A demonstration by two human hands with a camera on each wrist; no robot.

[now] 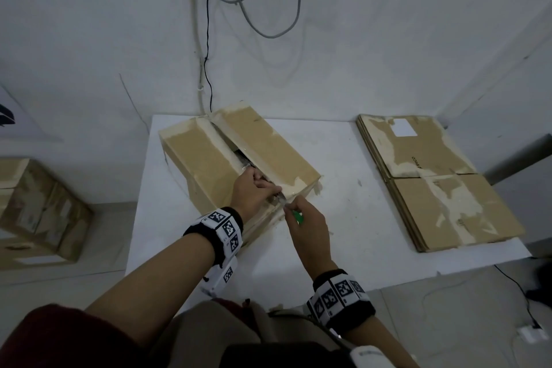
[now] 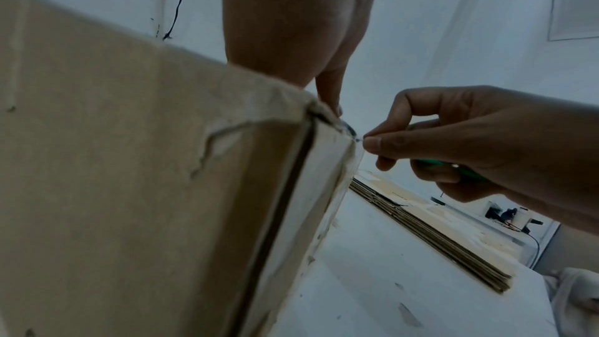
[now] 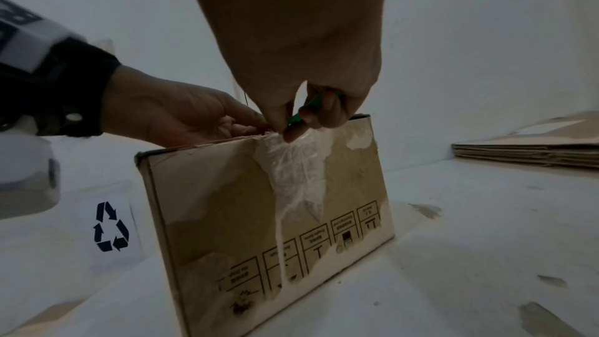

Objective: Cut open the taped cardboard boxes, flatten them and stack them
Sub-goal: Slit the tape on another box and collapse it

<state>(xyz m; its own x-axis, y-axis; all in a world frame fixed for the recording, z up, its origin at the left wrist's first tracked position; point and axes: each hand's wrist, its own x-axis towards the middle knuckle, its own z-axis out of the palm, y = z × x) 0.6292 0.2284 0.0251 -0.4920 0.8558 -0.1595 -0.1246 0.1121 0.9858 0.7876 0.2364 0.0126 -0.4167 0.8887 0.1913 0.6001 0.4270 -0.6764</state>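
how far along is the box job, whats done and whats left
Done: a stack of flattened boxes lies on the right of the white table. In hand: the box on the table has its top seam split; the left hand holds its near edge while the right hand, holding a green-handled cutter, works the tape there. Left: flatten and stack this box, then the boxes on the floor.

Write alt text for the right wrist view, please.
The right hand holds a green-handled cutter at the taped top edge of a cardboard box on a white table, while the left hand grips that edge. Flattened boxes are stacked at right.
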